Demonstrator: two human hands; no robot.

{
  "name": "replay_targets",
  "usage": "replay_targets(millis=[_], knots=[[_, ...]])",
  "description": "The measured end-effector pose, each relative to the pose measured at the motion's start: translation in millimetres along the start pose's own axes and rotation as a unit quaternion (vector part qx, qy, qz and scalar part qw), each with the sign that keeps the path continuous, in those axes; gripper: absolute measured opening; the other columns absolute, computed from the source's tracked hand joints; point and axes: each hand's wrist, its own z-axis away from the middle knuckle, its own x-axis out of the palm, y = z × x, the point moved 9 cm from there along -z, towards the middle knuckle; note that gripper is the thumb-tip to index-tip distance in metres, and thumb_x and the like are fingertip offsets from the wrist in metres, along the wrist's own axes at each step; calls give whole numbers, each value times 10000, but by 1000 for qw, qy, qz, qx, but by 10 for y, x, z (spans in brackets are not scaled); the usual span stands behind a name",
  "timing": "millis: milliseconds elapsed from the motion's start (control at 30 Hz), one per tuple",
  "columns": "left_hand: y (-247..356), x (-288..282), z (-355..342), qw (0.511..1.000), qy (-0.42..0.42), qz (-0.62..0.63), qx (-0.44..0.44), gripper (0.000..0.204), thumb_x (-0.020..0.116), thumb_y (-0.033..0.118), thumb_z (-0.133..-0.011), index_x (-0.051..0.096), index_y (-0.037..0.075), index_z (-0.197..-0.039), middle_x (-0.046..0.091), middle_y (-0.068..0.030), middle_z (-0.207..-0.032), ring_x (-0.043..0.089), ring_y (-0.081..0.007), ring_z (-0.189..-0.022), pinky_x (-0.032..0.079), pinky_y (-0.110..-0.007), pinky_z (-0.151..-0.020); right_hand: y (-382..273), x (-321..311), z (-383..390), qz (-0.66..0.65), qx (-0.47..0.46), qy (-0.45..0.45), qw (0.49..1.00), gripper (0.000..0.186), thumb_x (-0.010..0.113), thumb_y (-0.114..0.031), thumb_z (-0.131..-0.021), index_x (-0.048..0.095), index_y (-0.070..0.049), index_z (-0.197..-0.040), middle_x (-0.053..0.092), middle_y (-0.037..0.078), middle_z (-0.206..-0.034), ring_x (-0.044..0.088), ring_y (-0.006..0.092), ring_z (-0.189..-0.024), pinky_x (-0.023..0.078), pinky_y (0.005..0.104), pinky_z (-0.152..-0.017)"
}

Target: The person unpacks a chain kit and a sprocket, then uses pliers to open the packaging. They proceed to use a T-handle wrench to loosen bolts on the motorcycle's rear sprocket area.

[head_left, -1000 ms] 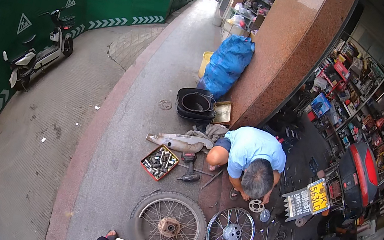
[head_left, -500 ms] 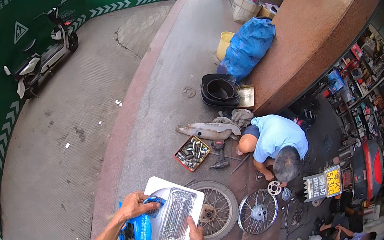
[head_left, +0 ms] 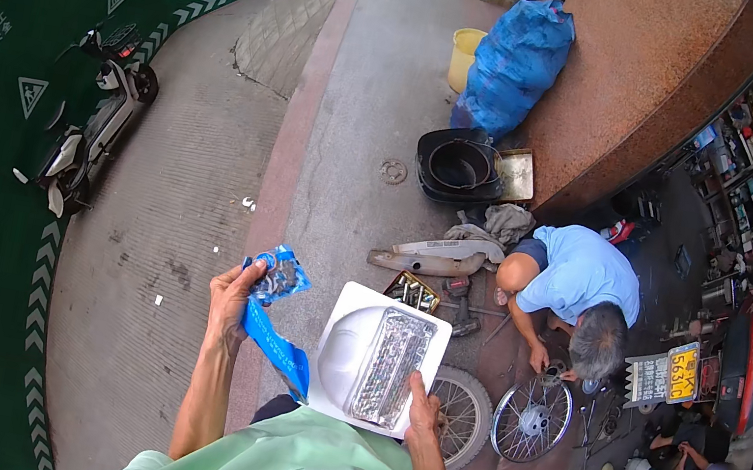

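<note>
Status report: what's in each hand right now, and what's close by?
Left hand grips blue plastic wrapper. Right hand holds white tray with clear ribbed part. Spoked wheel just beyond.

Grey concrete pavement [head_left: 372, 85] carries: yellow bucket [head_left: 464, 56] & blue sack [head_left: 514, 54] by the pillar, black tyre [head_left: 456, 164], metal tray [head_left: 515, 174], exhaust pipe [head_left: 427, 261], parts box [head_left: 413, 292], 2 spoked wheels [head_left: 533, 419], scooter [head_left: 95, 133] on road side

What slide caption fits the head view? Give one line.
Left hand lifts a blue plastic wrapper; right hand holds a white tray above a crouching person.
</note>
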Motion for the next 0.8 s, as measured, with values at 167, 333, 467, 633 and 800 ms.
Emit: replay_targets(millis=[167, 333, 467, 633, 800], knots=[[73, -51, -844, 965, 37, 238, -101, 168, 659, 216, -863, 565, 85, -816, 610, -60, -655, 543, -125, -449, 436, -211, -345, -726, 747, -709, -10, -1, -18, 1000, 399, 655, -288, -903, 608, 56, -1099, 644, 92, -1018, 620, 168, -855, 519, 318, -730], [-241, -995, -2121, 922, 138, 347, -106, 66, 605, 118, -867, 564, 67, -853, 640, -111, -707, 605, -181, -540, 483, -238, -401, -1388, 1611, -1469, -17, -17, -24, 999, 397, 679, -319, -881, 615, 32, -1055, 651, 98, -976, 639, 193, -816, 545, 358, -706], [65, -1061, -3211, 913, 172, 361, -78, 142, 592, 201, -894, 582, 60, -915, 656, -116, -767, 577, -165, -508, 462, -251, -407, -1690, 2056, -2262, -33, -32, 25, 999, 434, 672, -314, -885, 598, 51, -1107, 648, 101, -988, 642, 197, -824, 541, 348, -700], [1076, 153, -4439, 950, 78, 293, -79, 174, 574, 261, -921, 570, 89, -894, 632, -69, -720, 529, -122, -444, 403, -210, -344, -2293, 2956, -2817, -127, -86, 53, 987, 383, 653, -238, -900, 576, 23, -1169, 640, 109, -1052, 648, 221, -861, 553, 364, -712], [1611, 1684, -5522, 972, 25, 203, -112, 179, 554, 270, -934, 526, 114, -852, 568, -33, -651, 500, -99, -417, 363, -193, -315, -2600, 3469, -3443, -159, -91, 125, 975, 421, 665, -278, -891, 578, 24, -1172, 634, 118, -1083, 637, 218, -887, 536, 364, -759]])
